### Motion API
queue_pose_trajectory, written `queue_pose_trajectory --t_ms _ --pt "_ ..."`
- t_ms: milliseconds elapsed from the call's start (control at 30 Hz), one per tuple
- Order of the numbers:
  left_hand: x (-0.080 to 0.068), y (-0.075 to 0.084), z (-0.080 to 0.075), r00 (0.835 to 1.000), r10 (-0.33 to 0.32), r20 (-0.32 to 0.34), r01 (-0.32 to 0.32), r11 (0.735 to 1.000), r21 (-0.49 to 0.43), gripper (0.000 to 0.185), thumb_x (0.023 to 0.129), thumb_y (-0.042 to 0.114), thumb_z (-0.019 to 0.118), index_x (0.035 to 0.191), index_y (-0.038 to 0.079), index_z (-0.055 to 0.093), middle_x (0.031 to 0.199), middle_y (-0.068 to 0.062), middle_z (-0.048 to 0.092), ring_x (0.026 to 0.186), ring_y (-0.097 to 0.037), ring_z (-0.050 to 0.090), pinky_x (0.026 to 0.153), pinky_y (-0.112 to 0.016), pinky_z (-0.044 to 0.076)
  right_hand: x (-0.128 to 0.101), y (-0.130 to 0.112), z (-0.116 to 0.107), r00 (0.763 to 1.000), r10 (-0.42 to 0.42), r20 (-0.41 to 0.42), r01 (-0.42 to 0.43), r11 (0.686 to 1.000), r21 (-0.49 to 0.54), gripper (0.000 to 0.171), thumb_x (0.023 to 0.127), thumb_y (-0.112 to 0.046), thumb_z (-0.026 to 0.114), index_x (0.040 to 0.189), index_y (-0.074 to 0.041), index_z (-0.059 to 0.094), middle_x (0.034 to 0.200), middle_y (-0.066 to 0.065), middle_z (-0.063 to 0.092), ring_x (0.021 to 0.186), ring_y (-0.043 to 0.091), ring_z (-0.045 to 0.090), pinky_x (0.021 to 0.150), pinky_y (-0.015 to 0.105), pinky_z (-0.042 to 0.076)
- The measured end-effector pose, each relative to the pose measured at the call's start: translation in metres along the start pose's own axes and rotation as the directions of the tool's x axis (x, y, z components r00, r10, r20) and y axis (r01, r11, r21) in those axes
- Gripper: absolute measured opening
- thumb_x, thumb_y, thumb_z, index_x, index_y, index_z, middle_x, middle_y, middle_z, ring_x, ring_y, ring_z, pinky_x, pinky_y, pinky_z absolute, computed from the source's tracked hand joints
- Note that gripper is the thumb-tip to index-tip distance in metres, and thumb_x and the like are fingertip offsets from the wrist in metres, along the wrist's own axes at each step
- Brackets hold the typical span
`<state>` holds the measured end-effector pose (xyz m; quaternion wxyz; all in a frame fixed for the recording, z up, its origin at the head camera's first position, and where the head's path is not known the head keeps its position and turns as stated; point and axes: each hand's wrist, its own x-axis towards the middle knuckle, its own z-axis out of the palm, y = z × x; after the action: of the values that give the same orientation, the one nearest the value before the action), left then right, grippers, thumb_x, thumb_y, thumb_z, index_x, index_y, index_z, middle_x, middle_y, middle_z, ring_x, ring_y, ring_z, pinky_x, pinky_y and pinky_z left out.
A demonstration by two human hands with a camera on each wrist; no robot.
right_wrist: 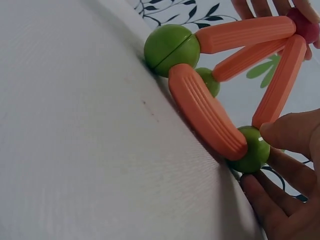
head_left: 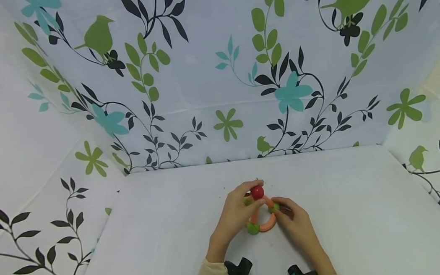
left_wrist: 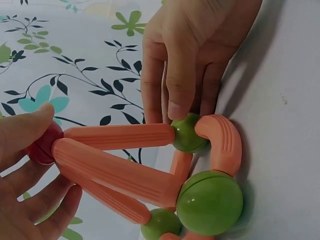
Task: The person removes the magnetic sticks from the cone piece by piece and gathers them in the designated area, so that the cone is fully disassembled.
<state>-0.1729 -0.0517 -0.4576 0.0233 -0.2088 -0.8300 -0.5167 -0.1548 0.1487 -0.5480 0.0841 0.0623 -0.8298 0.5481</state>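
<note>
A: Head view: a little pyramid toy [head_left: 260, 213] of orange sticks and green balls sits on the white table [head_left: 360, 213]. The left hand [head_left: 236, 214] pinches the red ball [head_left: 257, 192] on top, and the right hand [head_left: 295, 223] grips a green ball [head_left: 273, 208].

B: Left wrist view agrees, thumb and curled fingers [left_wrist: 35, 200] around the red ball [left_wrist: 42, 145].

A: Right wrist view: thumb and fingers [right_wrist: 295, 135] clamp the green corner ball [right_wrist: 252, 150], whose base rests on the table [right_wrist: 90, 150].

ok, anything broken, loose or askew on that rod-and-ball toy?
Nothing stands out. The orange rods seat in the green balls and meet at the red ball; left hand and right hand steady it on the table.
</note>
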Motion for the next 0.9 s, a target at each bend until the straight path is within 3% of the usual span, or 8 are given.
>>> queue_pose_trajectory --t_ms 300,600,900 --pt "-0.001 0.006 0.003 0.999 0.034 -0.039 -0.025 0.981 0.195 0.046 0.094 0.016 0.078 0.138 0.017 0.066 0.132 -0.002 0.071 0.116 -0.018 0.067 0.096 -0.039 0.06 0.0 0.001 0.004 0.998 -0.043 -0.04 0.039 0.996 -0.081 0.036 0.093 -0.002 0.076 0.127 -0.013 0.07 0.128 0.003 0.073 0.115 0.016 0.068 0.098 0.031 0.058" --pt "0.0 0.008 0.011 0.976 0.178 -0.121 -0.116 0.908 0.403 0.039 0.09 0.013 0.083 0.127 0.014 0.07 0.125 -0.005 0.073 0.111 -0.019 0.069 0.09 -0.03 0.06 0.0 0.0 0.005 0.994 -0.082 -0.07 0.074 0.992 -0.106 0.034 0.093 -0.003 0.076 0.124 -0.012 0.071 0.123 0.004 0.075 0.109 0.02 0.071 0.093 0.028 0.059" --pt "0.001 0.005 0.019 0.953 0.235 -0.191 -0.109 0.855 0.508 0.036 0.087 0.012 0.085 0.121 0.013 0.071 0.115 -0.005 0.075 0.103 -0.018 0.071 0.086 -0.03 0.062 0.001 0.0 0.005 0.998 -0.025 -0.06 0.021 0.997 -0.075 0.032 0.094 -0.007 0.076 0.124 -0.014 0.071 0.124 0.004 0.074 0.109 0.021 0.073 0.093 0.03 0.059"
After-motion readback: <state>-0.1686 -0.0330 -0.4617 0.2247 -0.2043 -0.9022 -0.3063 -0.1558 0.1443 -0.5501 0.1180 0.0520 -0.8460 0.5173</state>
